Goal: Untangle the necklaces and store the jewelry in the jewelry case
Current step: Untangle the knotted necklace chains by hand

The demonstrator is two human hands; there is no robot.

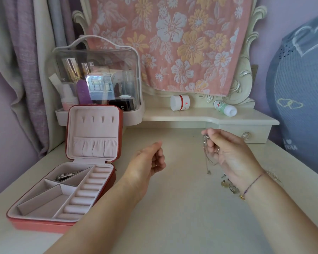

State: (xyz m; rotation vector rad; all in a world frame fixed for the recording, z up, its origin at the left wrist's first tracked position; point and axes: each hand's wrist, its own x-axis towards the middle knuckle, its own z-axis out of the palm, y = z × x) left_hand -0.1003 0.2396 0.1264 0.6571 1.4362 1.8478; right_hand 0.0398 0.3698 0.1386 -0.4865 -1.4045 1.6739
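Observation:
A coral jewelry case [62, 217] lies open at the left of the dressing table, its lid upright. A silver piece of jewelry [67, 175] lies in its top-left compartment. My right hand [228, 153] is raised over the table and pinches a thin silver necklace [206, 154], whose chain hangs down to the tabletop. Several rings and small pieces [229, 184] lie on the table under my right wrist. My left hand [151, 158] hovers mid-table with loosely curled fingers and holds nothing that I can see.
A clear cosmetics box [97, 76] stands behind the case. On the raised shelf [191, 116] lie a white jar [180, 102] and a tipped white bottle [225, 108]. A floral towel [171, 43] hangs over the mirror. A blue cushion [301, 99] sits at the right.

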